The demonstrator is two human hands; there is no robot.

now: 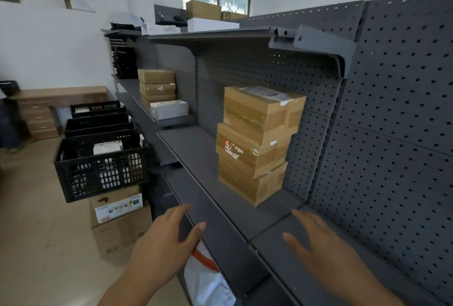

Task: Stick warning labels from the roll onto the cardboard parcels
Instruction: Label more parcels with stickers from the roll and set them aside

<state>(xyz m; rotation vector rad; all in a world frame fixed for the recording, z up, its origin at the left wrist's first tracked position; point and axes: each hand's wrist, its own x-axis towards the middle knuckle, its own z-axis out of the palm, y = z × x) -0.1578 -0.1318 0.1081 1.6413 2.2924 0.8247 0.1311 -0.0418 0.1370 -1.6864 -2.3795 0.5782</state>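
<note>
Cardboard parcels [255,143] are sitting stacked, stiff and probably light; left hand [161,244] and right hand [318,249] are hovering near them, fingers spread, holding nothing. The side faces look best for gripping.

Dark grey shelf [193,148] — three stacked cardboard parcels [257,143]

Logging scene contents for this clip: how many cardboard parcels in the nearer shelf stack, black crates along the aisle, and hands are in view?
Cardboard parcels in the nearer stack: 3
Black crates: 3
Hands, left hand and right hand: 2
Total: 8
</note>
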